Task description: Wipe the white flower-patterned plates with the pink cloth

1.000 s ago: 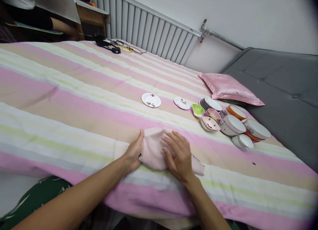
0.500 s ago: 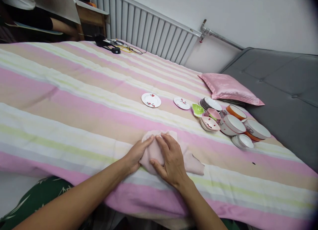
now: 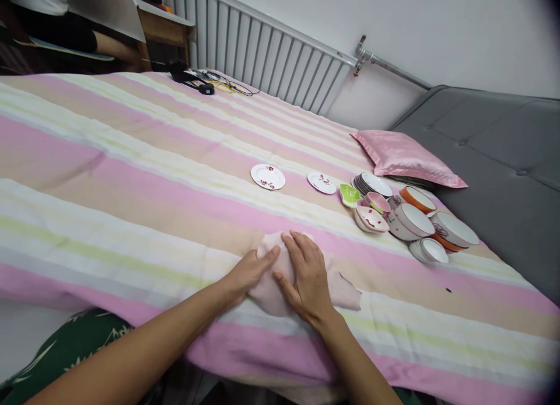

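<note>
A pale pink cloth (image 3: pixel 271 297) lies bunched near the front edge of the bed, between my hands. My left hand (image 3: pixel 247 273) is closed on its left side, thumb on top and the other fingers hidden beneath. From the right, my right hand (image 3: pixel 308 276) is closed over the cloth, its fingers curved across the top and its thumb toward the left hand. The cloth's loose end (image 3: pixel 345 291) trails to the right. Whatever may lie under the folds is hidden. Beyond the hands is a white plate (image 3: pixel 268 177) with red flowers.
A second flowered plate (image 3: pixel 321 182), a green leaf-shaped dish (image 3: pixel 350 195), stacked plates (image 3: pixel 374 184), a pink-rimmed bowl (image 3: pixel 371 219) and several larger bowls (image 3: pixel 411 221) stand right. Behind them lies a pink pillow (image 3: pixel 409 159). Cables (image 3: pixel 227 85) lie far back. A person (image 3: pixel 56 28) sits far left.
My left hand and the cloth's left part have shifted slightly to the right. My right hand has moved a little to the right over the cloth. The dishes stay put.
</note>
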`<state>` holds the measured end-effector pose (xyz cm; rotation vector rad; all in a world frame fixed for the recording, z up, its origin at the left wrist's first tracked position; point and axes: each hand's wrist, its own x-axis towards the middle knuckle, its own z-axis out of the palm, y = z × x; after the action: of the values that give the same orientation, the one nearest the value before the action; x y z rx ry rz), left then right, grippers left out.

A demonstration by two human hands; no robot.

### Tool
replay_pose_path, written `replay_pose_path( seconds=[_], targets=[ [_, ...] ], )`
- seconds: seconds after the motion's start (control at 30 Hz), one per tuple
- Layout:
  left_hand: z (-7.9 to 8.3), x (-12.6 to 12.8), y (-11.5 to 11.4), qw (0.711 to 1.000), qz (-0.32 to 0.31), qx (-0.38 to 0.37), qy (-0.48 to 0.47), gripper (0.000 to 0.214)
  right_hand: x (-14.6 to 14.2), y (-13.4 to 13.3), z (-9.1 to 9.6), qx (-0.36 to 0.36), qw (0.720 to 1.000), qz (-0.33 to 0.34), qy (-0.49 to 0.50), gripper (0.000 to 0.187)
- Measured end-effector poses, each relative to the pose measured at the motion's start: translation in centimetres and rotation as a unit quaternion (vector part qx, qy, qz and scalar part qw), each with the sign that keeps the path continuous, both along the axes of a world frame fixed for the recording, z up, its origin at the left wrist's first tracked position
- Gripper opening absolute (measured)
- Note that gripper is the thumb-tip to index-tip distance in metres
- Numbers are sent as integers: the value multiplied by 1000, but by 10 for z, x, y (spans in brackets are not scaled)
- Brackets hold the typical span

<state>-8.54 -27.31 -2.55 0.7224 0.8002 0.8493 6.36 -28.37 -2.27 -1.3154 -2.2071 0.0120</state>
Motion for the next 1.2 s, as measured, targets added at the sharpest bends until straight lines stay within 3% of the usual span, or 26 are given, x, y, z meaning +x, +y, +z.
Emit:
replay_pose_path(
  seconds=[0.17, 0.3, 0.47, 0.63, 0.73, 0.8, 0.87, 0.97, 1.1, 1.2],
  targets=[
    [-1, 1, -1, 997, -21, 31, 61, 49, 4, 1, 4, -32, 999, 23, 15, 55],
    [-1, 0, -1, 997, -43, 34, 59, 45, 11, 7, 11, -59, 991, -7, 121, 45],
    [-1, -1, -1, 997, -43, 29, 49, 46, 20, 23, 16, -156, 962, -46, 218, 27],
    [-1, 0, -2, 997, -50, 33, 54, 41, 20, 28, 17, -234, 914, -49, 329, 26],
    [0, 0, -2, 994, -74, 50, 59, 39, 17, 26, 20, -247, 908, -54, 335, 24],
    [1, -1, -3, 993, -89, 58, 54, 38, 13, 25, 23, -201, 926, -61, 315, 23],
    [2, -1, -3, 992, -97, 67, 52, 37, 10, 24, 26, -109, 948, -59, 294, 18],
    [2, -1, -5, 992, -93, 73, 42, 37, 7, 24, 28, 0, 961, -64, 271, 14],
    [1, 0, -4, 999, -35, 8, 27, 43, 8, 18, 25, 58, 967, -84, 232, 21],
    [-3, 1, 1, 999, 30, -41, -13, 47, 4, 10, 21, 90, 986, -3, 139, 30]
  ],
)
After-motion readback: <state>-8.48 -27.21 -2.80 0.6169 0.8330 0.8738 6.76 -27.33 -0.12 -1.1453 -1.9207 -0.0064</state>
